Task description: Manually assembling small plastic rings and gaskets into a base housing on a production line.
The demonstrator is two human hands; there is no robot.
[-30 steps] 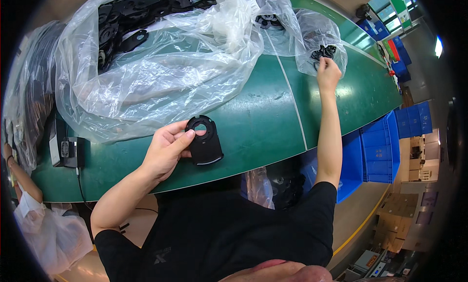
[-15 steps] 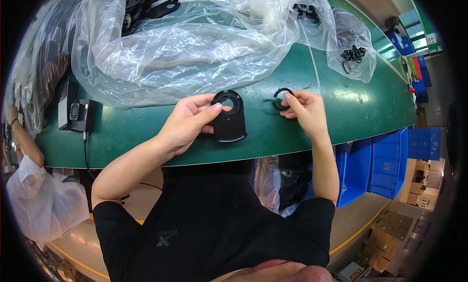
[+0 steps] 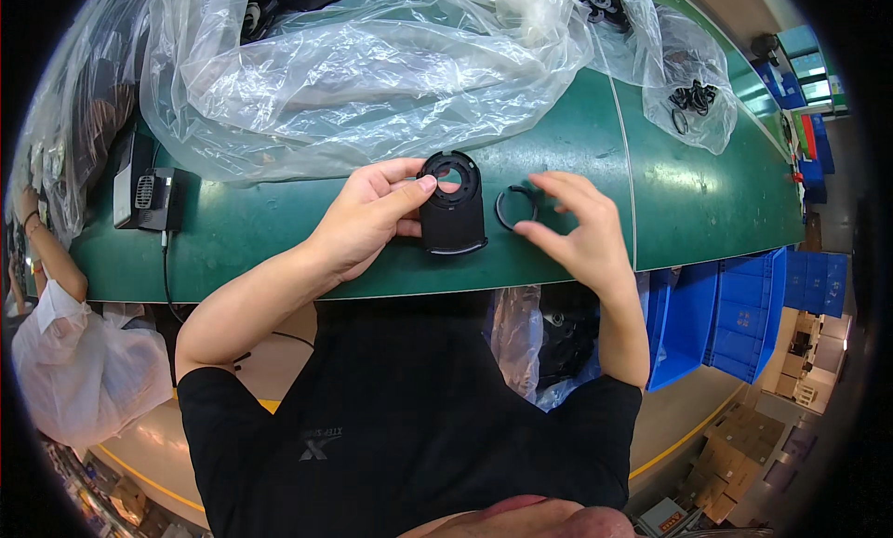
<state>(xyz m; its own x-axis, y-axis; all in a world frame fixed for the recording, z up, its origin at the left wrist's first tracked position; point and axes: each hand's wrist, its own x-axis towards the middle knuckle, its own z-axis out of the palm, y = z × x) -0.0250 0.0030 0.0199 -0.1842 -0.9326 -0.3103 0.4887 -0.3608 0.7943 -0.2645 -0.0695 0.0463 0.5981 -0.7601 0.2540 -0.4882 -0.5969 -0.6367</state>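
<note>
My left hand (image 3: pixel 372 211) grips a flat black plastic part (image 3: pixel 454 224) by its left edge, thumb on the face and fingers behind. The part has a rounded top with a large round hole and a straight lower edge. To its right is a thin black ring (image 3: pixel 502 209), seemingly on the green table. My right hand (image 3: pixel 588 224) is open beside that ring, thumb and fingers spread around its right side. Whether the thumb tip touches the ring I cannot tell.
Clear plastic bags (image 3: pixel 363 92) with black parts cover the far side of the green table (image 3: pixel 307 236). A smaller bag (image 3: pixel 712 119) of black rings lies far right. A black device with a cable (image 3: pixel 160 199) stands left. Blue bins (image 3: pixel 744 315) are at right; a person in white (image 3: pixel 88 375) is at left.
My right fingers have let go of the ring and spread apart. The ring now sits lower and nearer the black part, which my left hand still holds.
</note>
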